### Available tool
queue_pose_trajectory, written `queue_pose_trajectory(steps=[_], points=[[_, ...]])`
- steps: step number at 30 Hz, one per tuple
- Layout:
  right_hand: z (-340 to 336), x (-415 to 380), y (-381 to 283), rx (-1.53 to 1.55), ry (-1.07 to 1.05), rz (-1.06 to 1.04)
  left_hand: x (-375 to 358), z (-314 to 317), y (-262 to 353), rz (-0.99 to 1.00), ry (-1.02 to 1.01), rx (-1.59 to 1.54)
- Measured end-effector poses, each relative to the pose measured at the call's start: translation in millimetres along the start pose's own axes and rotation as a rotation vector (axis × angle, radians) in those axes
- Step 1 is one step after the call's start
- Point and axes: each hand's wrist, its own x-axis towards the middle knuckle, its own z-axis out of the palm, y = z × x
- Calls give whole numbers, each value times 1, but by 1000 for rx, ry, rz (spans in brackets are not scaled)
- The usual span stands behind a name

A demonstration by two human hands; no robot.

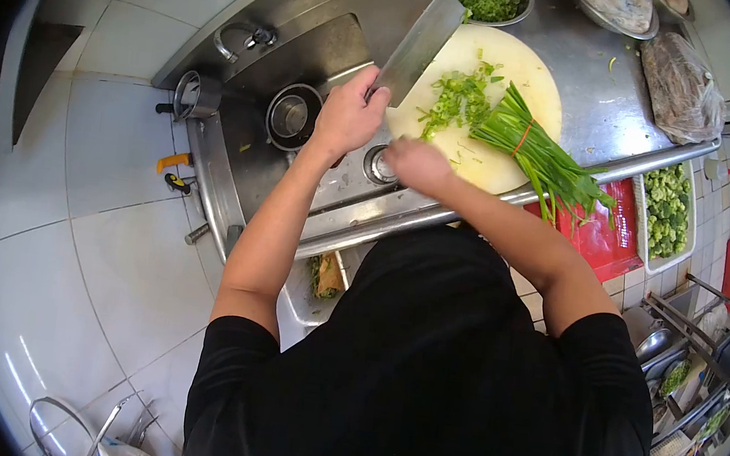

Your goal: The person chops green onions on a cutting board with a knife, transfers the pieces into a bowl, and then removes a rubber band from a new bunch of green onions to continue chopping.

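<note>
My left hand [352,113] is closed around the handle of a cleaver [420,45], whose broad blade points up and away over the left side of the round cutting board [537,72]. My right hand [421,165] is blurred by motion at the board's near left edge, beside a small round metal piece [380,165]; its fingers are too smeared to read. Chopped green pieces [458,100] lie loose on the board. A bunch of long green stalks [533,148], bound with a red band, rests to their right, its leafy ends hanging over the counter's front edge.
A sink [252,158] with a faucet [247,36] and a pot [293,116] is on the left. Behind the board stands a metal bowl [531,5] of chopped greens. A bagged block [682,88] lies right; a broccoli crate [667,211] stands below.
</note>
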Motion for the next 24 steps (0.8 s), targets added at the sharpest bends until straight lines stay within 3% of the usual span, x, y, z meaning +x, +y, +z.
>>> queue_pose_trajectory(steps=[1, 3, 4, 6, 7, 9, 13, 15, 17, 19, 20, 22, 24], points=[[-12, 1, 18, -52, -43, 114, 1, 4, -2, 10, 4, -8], [-38, -13, 27, -26, 195, 208, 3, 10, 0, -26, -20, -11], [-44, -25, 26, -40, 203, 207, 3, 16, -4, -11, -1, 12], [-53, -57, 11, -64, 54, 340, -2, 27, -9, 27, -1, 20], [-59, -68, -3, 8, -62, 541, -4, 31, -11, 47, 8, 32], [-42, -85, -2, 12, -172, 750, -8, 36, -14, 24, -25, 94], [-17, -70, 16, 45, 27, 662, -10, 46, -22, 69, -8, 251], [-45, -42, 3, 96, 143, 641, -7, 44, -23, 104, 24, 274], [-90, -30, -7, 211, 87, 718, -6, 37, -22, 63, -10, 450], [-103, -25, -3, 26, 427, 494, -10, 35, -23, 68, 12, 482], [-101, -17, -1, 35, 428, 490, -13, 35, -23, 83, 25, 510], [-98, 6, 7, -185, 124, 328, -19, 35, -22, 95, 25, 528], [-87, 25, 16, -178, 20, 320, -23, 28, -16, 121, 9, 566]])
